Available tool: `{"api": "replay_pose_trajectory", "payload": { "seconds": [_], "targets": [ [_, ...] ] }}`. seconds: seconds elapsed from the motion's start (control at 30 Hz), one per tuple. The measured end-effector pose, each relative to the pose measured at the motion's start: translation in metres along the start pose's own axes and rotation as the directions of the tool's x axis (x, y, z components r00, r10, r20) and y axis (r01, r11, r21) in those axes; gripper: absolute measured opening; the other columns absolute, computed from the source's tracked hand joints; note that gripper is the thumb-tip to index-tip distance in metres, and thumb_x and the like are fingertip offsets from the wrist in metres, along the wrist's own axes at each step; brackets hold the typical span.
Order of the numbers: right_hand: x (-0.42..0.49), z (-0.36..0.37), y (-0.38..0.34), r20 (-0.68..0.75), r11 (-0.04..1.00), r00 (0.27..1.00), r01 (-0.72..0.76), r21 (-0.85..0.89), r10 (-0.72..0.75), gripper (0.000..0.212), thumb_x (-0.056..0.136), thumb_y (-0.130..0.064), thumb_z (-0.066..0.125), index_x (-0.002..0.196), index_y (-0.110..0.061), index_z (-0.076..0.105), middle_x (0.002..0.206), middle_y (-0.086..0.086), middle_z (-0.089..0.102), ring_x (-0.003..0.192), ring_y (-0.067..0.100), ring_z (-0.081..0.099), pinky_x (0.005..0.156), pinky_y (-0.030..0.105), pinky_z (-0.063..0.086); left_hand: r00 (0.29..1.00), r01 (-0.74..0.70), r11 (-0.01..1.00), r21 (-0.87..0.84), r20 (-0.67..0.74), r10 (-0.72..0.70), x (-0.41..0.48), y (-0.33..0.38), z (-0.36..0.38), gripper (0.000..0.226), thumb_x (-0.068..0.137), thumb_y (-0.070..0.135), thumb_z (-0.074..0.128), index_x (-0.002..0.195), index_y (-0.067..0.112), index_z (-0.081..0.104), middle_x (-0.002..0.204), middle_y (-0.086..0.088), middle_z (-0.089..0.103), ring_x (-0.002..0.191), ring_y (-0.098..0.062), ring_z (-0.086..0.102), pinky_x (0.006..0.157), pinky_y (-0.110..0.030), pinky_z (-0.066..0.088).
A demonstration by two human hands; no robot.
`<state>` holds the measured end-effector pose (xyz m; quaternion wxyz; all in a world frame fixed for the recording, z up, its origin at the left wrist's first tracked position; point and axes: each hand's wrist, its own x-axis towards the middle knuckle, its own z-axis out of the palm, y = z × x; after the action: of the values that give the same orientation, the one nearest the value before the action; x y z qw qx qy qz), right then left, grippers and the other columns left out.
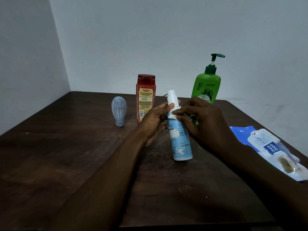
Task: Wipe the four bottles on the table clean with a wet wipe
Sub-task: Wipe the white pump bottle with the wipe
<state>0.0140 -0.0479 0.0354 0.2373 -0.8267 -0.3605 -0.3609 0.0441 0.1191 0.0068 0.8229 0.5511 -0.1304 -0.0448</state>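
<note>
A light-blue bottle (pixel 179 140) with a white cap is held tilted above the middle of the dark wooden table (pixel 66 155). My left hand (pixel 154 121) grips its upper part from the left. My right hand (pixel 201 124) presses a small piece of white wet wipe (pixel 173 114) against the bottle's neck with curled fingers. A red bottle (pixel 145 95) stands upright behind the hands. The green pump bottle (pixel 207 84) stands at the back right. A small grey-blue bottle (pixel 119 110) stands upside down on its cap at the left.
A blue and white wet wipes pack (pixel 273 149) lies flat near the table's right edge, with a brown stain on its near end. White walls meet in a corner behind the table. The table's front edge runs along the bottom of the view.
</note>
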Motion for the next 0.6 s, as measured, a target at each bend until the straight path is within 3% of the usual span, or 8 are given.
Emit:
{"api": "replay_pose_trajectory", "payload": {
  "seconds": [0.2,0.33,0.6],
  "targets": [
    [-0.029,0.001,-0.002,0.047,0.999,0.999,-0.026,0.023,0.024,0.016,0.085,-0.004,0.075,0.099,-0.01,0.078,0.097,0.004,0.067,0.087,0.014,0.064,0.078,0.028,0.055,0.999,0.018,1.0,0.023,-0.036,-0.017,0.0,0.0,0.0,0.031,0.1,0.022,0.051,0.128,0.012,0.06,0.121,-0.01,0.068,0.114,-0.024,0.06,0.106,-0.047,0.045],
    [-0.052,-0.002,-0.004,0.095,0.999,0.995,-0.033,0.035,0.029,0.019,0.084,-0.005,0.075,0.101,-0.013,0.077,0.1,0.001,0.066,0.091,0.005,0.06,0.083,0.014,0.048,0.999,0.024,0.999,0.043,-0.049,-0.022,0.001,-0.001,0.0,0.036,0.1,0.024,0.052,0.132,0.01,0.058,0.128,-0.013,0.066,0.115,-0.022,0.061,0.105,-0.044,0.047],
    [-0.084,-0.002,-0.014,0.115,1.0,0.993,-0.009,-0.011,0.01,0.019,0.078,-0.011,0.071,0.096,-0.011,0.079,0.096,0.006,0.07,0.084,0.016,0.07,0.078,0.018,0.049,0.998,0.019,0.999,0.05,-0.052,-0.016,0.001,-0.001,0.001,0.025,0.099,0.023,0.053,0.121,0.014,0.062,0.121,-0.01,0.069,0.108,-0.02,0.063,0.104,-0.045,0.047]
  ]
}}
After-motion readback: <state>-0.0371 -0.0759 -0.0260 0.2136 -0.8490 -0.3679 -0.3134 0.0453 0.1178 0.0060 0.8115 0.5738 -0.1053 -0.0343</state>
